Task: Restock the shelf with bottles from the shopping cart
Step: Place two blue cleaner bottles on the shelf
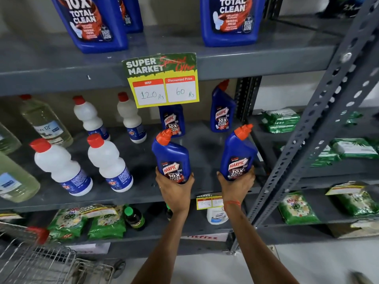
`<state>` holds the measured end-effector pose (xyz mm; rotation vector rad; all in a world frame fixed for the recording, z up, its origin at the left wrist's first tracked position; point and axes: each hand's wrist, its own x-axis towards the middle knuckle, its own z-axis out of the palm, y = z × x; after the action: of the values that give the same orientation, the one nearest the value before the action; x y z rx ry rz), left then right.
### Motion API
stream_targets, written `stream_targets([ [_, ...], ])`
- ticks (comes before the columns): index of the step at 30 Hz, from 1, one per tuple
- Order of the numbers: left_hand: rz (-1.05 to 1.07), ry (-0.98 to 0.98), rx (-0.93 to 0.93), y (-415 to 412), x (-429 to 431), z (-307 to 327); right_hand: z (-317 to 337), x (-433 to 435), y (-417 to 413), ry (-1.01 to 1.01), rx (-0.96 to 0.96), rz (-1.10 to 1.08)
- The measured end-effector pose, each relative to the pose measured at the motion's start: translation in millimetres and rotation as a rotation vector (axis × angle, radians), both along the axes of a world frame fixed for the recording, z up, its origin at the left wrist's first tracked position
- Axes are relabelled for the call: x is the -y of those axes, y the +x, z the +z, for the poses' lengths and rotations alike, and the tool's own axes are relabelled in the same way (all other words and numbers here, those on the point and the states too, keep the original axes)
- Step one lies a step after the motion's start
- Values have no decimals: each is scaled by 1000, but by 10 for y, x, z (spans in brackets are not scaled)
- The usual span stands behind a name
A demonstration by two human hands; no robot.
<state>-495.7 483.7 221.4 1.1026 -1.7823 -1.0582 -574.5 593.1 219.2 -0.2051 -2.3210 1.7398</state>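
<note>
A: Which step is in hand?

B: Placement is judged to be under way. At the far left, the wire shopping cart [37,261] is seen low in the view, well apart from both hands. On the grey metal middle shelf [139,193], two white plastic bottles with red caps [61,167] are stood at the left. Further right, a blue plastic toilet-cleaner bottle with an angled orange cap [171,158] is clamped at its base by the left hand [174,189]. A second blue orange-capped bottle [239,154] is clamped the same way by the right hand [235,186]. Both are held tilted over the front of the shelf; whether either base touches the board cannot be told.

A: And what is called for next?

B: Two matching blue bottles [222,111] are already stood at the back, under the yellow price card [162,80]. The held pair would likely be set down upright in front of these, labels outward, and each grip then opened.
</note>
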Motion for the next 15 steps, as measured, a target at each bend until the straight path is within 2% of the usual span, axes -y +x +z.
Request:
stream_targets([
  [10, -23, -8, 67, 31, 22, -5, -8, -8, 11, 0, 5, 2],
  [15, -75, 25, 118, 147, -68, 94, 10, -9, 79, 14, 68, 30],
])
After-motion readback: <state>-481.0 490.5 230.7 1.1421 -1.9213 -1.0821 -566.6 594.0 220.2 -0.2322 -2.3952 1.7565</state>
